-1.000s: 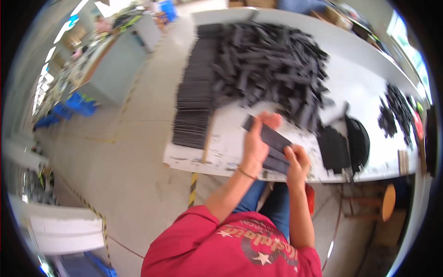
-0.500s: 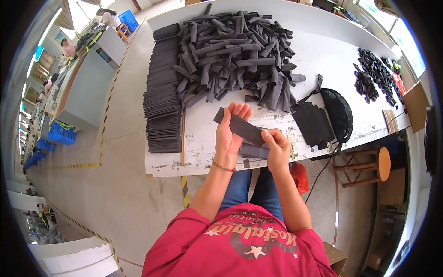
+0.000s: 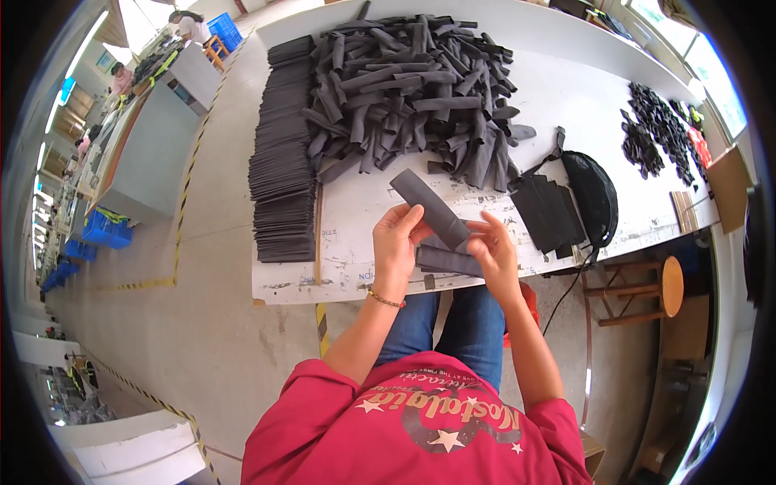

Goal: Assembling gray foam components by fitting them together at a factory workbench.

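Note:
A dark grey fabric strip point(image 3: 432, 207), curled along its length, slants over the near edge of the table. My left hand point(image 3: 394, 242) grips it along its left side with the thumb on top. Around its lower right end are the fingers of my right hand point(image 3: 495, 255), pinching it. Beneath it a few flat dark strips point(image 3: 446, 261) lie at the table edge. A big heap of rolled dark fabric pieces point(image 3: 420, 89) covers the far middle. Left of the heap runs a long, neat stack of flat dark pieces point(image 3: 283, 170).
Right of my hands are more flat dark pieces point(image 3: 548, 212) beside a black pouch-like item point(image 3: 592, 198). Small black pieces point(image 3: 659, 133) lie at the table's far right. A wooden stool point(image 3: 671, 287) stands below. Other people work at benches at the far left.
The strip has turned steeper and is now curled rather than flat. My left hand has closed from an open palm onto its side. My right hand's fingers have spread somewhat.

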`<state>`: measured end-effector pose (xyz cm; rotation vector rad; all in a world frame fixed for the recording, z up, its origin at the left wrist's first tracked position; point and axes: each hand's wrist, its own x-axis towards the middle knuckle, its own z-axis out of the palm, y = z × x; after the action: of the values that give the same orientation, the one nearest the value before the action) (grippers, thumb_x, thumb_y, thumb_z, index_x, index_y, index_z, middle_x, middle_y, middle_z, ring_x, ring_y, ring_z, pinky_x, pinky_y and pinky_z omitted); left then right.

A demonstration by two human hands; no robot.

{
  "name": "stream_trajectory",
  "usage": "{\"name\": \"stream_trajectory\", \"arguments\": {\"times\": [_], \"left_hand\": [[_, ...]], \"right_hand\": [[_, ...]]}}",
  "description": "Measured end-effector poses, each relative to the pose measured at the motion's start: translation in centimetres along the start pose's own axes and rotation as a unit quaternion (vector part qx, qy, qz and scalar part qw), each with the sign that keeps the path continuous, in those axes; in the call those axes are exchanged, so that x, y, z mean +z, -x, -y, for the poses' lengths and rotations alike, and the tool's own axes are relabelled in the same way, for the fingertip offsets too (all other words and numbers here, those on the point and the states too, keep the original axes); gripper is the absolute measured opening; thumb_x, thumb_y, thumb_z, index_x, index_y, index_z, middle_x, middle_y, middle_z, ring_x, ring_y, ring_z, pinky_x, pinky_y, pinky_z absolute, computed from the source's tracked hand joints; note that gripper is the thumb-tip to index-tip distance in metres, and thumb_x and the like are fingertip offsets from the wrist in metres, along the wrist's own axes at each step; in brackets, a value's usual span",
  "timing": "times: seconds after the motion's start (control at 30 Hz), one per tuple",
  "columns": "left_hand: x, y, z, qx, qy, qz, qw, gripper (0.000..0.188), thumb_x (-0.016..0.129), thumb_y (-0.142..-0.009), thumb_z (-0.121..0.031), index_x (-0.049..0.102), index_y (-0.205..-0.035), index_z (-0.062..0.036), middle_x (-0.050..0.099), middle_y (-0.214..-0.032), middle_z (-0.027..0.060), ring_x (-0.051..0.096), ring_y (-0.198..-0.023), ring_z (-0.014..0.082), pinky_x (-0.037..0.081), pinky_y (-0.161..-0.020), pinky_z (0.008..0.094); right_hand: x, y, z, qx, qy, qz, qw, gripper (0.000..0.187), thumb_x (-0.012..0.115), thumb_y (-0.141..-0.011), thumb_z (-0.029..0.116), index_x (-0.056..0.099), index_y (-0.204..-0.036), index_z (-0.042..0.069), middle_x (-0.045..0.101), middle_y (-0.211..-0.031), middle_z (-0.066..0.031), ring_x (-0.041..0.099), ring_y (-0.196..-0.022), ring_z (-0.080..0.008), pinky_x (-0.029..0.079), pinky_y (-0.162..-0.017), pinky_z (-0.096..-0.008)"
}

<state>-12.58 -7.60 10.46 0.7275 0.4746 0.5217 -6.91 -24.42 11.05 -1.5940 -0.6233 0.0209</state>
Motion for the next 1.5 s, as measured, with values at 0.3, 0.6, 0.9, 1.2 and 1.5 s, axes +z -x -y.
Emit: {"name": "stream_trajectory", "arguments": {"times": [0.3, 0.6, 0.9, 1.2, 1.5], "left_hand": [[-0.8, 0.0, 1.4, -0.009, -0.008, 0.018, 1.0, 0.01, 0.068, -0.087, -0.004, 0.064, -0.095, 0.0013, 0.068, -0.088, 0.0102, 0.068, -0.077, 0.02, 0.059, -0.07, 0.0328], [-0.1, -0.1, 0.4, 0.022, -0.024, -0.01, 0.999, 0.014, 0.074, -0.084, -0.012, 0.067, -0.09, -0.0011, 0.067, -0.081, 0.0054, 0.063, -0.068, 0.0133, 0.053, -0.067, 0.0259], [-0.3, 1.4, 0.0, -0.052, -0.204, 0.174, 0.962, 0.013, 0.075, -0.083, -0.011, 0.068, -0.086, 0.0005, 0.064, -0.071, 0.0043, 0.058, -0.067, 0.011, 0.046, -0.065, 0.0231], [-1.0, 1.2, 0.5, -0.046, -0.172, 0.184, 0.967, 0.016, 0.07, -0.087, -0.012, 0.067, -0.093, 0.0023, 0.067, -0.082, 0.0052, 0.062, -0.071, 0.0125, 0.05, -0.068, 0.0246], [-1.2, 1.0, 0.6, -0.146, -0.063, 0.186, 0.969, 0.019, 0.067, -0.09, -0.017, 0.068, -0.095, 0.0019, 0.068, -0.084, 0.0051, 0.064, -0.072, 0.0132, 0.053, -0.069, 0.027]], "right_hand": [[2.0, 1.6, -1.6, 0.189, -0.132, -0.03, 0.973, 0.023, 0.057, -0.097, 0.016, 0.065, -0.096, -0.006, 0.068, -0.077, -0.0078, 0.065, -0.067, -0.0121, 0.052, -0.065, -0.0236], [-0.2, 2.0, -2.0, 0.193, -0.018, 0.034, 0.98, 0.02, 0.06, -0.096, 0.015, 0.066, -0.101, -0.003, 0.067, -0.077, -0.003, 0.06, -0.075, -0.0073, 0.047, -0.067, -0.023], [-0.8, -1.3, 0.3, 0.208, -0.108, 0.058, 0.97, 0.02, 0.066, -0.092, 0.019, 0.069, -0.097, 0.0, 0.062, -0.076, 0.0032, 0.051, -0.068, -0.0045, 0.041, -0.063, -0.0207], [-0.4, 0.1, -0.4, 0.275, -0.213, 0.058, 0.936, 0.014, 0.068, -0.09, 0.018, 0.068, -0.092, 0.004, 0.062, -0.077, 0.0045, 0.052, -0.067, -0.0028, 0.041, -0.061, -0.0188], [0.4, 1.0, -2.4, 0.278, -0.308, 0.005, 0.91, 0.008, 0.066, -0.092, 0.013, 0.067, -0.096, 0.007, 0.062, -0.081, 0.0057, 0.052, -0.067, -0.0017, 0.04, -0.059, -0.0176]]}}
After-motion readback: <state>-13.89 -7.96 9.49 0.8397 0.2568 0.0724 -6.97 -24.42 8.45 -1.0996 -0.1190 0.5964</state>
